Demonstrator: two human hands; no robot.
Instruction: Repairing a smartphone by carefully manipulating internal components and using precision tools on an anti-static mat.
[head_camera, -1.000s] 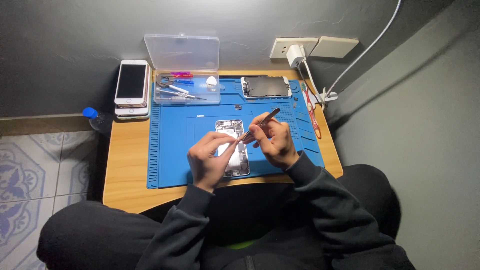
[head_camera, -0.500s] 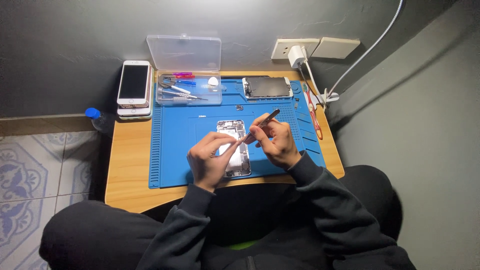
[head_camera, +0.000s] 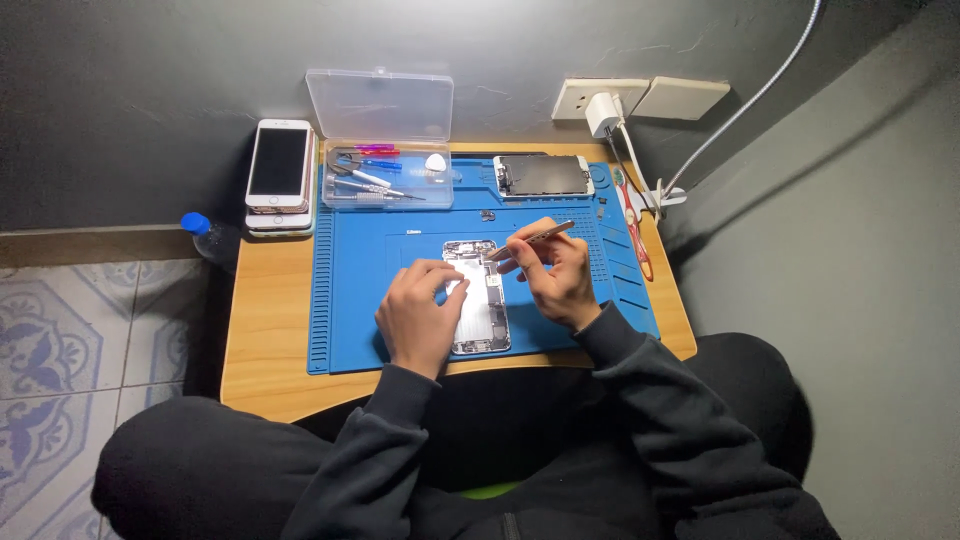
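Both hands work over an opened phone (head_camera: 476, 297) lying mid-way on the blue mat (head_camera: 350, 290). Left hand (head_camera: 418, 315) rests on the phone's left edge, fingers pressing it down. Right hand (head_camera: 555, 275) pinches slim metal tweezers (head_camera: 530, 238) — tips at the phone's upper right. Clear tool box (head_camera: 385, 175) stands behind.

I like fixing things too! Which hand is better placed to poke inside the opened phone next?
Probably the right hand: it holds thin metal tweezers tipped over the opened silver phone, while the left hand rests on it.
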